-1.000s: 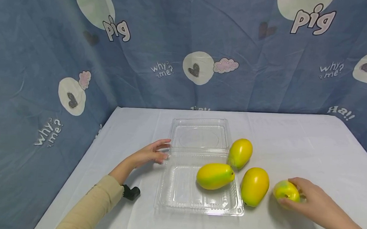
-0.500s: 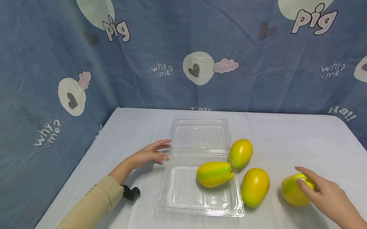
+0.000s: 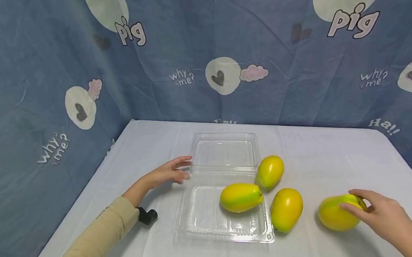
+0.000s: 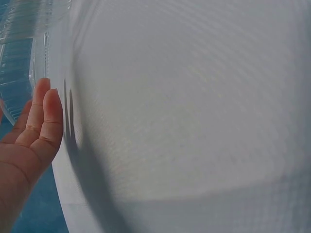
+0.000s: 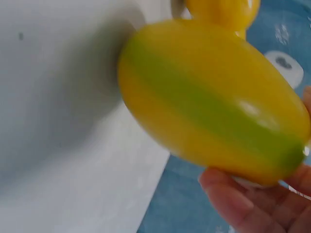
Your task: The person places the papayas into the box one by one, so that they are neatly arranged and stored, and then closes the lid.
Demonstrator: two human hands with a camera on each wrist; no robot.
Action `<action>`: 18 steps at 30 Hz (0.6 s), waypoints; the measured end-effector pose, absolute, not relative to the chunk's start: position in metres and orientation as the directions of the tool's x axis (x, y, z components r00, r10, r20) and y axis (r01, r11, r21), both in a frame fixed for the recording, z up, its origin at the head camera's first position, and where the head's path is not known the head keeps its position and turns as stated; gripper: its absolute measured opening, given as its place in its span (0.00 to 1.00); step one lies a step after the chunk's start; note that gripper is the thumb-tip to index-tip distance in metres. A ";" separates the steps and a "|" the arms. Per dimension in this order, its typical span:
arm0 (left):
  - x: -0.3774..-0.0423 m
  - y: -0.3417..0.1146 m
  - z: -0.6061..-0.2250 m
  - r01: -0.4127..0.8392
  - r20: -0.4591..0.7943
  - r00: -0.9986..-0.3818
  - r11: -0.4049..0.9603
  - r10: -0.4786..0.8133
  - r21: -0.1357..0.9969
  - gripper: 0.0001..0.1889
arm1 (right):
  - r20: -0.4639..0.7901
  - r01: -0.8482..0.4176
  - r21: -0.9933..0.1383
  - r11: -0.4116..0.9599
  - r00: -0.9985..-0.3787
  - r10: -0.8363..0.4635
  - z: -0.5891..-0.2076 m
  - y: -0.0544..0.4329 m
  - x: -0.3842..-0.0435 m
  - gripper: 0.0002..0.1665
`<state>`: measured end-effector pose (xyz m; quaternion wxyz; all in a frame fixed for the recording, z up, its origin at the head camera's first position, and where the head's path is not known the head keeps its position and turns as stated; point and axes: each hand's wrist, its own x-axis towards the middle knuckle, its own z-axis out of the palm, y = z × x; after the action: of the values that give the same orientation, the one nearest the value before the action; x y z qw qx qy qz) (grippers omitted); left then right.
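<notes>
On the white-covered surface (image 3: 332, 152), four yellow-green mangoes are counted. One mango (image 3: 338, 217), at the right, is gripped by the right hand (image 3: 381, 218), with fingers (image 3: 355, 208) curled over its far end. A second mango (image 3: 241, 197) is lodged in the open clear clamshell tray (image 3: 200, 222). Two further mangoes (image 3: 286, 209) (image 3: 270, 171) are laid just beside the tray. Against the tray's left edge, the left hand (image 3: 169, 174) is rested, its fingers (image 4: 46, 111) straight and pressed together.
</notes>
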<state>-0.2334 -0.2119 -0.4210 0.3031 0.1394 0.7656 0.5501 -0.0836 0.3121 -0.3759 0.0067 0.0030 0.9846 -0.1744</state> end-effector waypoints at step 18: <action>-0.234 -0.212 -0.422 -0.125 -0.316 -0.782 0.361 0.537 0.924 0.40 | 0.099 0.062 -0.446 0.893 -0.988 0.118 -0.353 0.311 -0.070 0.33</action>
<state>-0.2341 -0.2121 -0.4216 0.3016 0.1343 0.7678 0.5490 -0.0696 0.3107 -0.3527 -0.0616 0.0461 0.9710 -0.2265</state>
